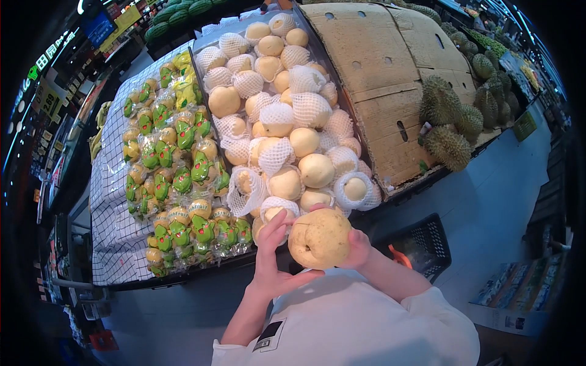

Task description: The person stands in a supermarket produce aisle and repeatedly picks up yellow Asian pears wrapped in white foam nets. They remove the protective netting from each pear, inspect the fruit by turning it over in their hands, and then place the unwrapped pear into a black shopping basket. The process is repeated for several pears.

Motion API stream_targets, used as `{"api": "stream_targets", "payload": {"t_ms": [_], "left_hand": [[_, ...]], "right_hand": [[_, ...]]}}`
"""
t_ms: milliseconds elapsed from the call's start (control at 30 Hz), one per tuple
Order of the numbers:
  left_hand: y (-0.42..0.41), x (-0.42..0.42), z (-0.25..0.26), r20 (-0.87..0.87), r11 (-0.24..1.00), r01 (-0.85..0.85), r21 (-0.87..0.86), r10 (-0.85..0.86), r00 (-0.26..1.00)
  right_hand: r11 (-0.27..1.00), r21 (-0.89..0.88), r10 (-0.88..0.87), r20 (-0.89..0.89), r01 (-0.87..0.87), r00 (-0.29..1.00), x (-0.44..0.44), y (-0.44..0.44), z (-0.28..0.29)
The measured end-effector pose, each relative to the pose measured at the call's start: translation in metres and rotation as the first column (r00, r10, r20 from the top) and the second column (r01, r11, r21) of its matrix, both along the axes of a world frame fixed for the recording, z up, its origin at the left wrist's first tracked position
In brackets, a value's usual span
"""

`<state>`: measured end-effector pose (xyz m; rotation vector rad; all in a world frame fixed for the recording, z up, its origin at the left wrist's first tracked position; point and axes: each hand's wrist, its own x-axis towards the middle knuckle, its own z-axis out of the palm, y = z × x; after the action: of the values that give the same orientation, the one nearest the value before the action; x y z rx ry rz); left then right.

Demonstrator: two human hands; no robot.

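Note:
My right hand [358, 250] holds a large round yellow pear [318, 240] from its right side, just beyond my white shirt. Small brown specks and a dark hollow show on its skin. At the pear's left is my left hand [274, 263], with fingers and thumb spread; whether it touches the fruit is hard to tell. Beyond both hands lies a heap of pale yellow pears [317, 170], many in white foam nets [277, 155]. One foam net [246, 191] near the front gapes open around its fruit.
Bagged yellow fruit [181, 178] with green printed wrappers fills the left section. Flattened cardboard [371, 91] covers the right section, with durians [448, 146] along its far side. A black basket [432, 247] is beside me at the right. Watermelons [187, 13] are at the back.

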<state>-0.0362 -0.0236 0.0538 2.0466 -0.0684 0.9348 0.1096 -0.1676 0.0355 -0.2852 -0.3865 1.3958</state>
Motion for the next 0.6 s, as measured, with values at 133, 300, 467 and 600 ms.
{"api": "stream_targets", "payload": {"t_ms": [133, 300, 467, 600], "left_hand": [[-0.005, -0.015, 0.002, -0.009, 0.891, -0.013, -0.454, 0.010, 1.000], [-0.007, -0.017, -0.009, 0.010, 0.796, 0.060, -0.602, -0.068, 0.998], [-0.013, -0.011, -0.015, -0.014, 0.666, 0.038, -0.745, -0.072, 0.997], [-0.019, -0.010, -0.014, -0.067, 0.615, -0.012, -0.788, -0.067, 0.996]], "right_hand": [[0.993, 0.103, -0.037, -0.196, 0.058, 0.980, 0.017, -0.004, 0.006], [0.969, 0.225, 0.009, -0.449, 0.103, 0.893, 0.034, -0.028, -0.009], [0.957, -0.199, -0.233, -0.095, 0.210, 0.968, 0.034, -0.041, 0.001], [0.976, 0.170, -0.089, -0.269, 0.138, 0.959, 0.025, -0.038, 0.051]]}}
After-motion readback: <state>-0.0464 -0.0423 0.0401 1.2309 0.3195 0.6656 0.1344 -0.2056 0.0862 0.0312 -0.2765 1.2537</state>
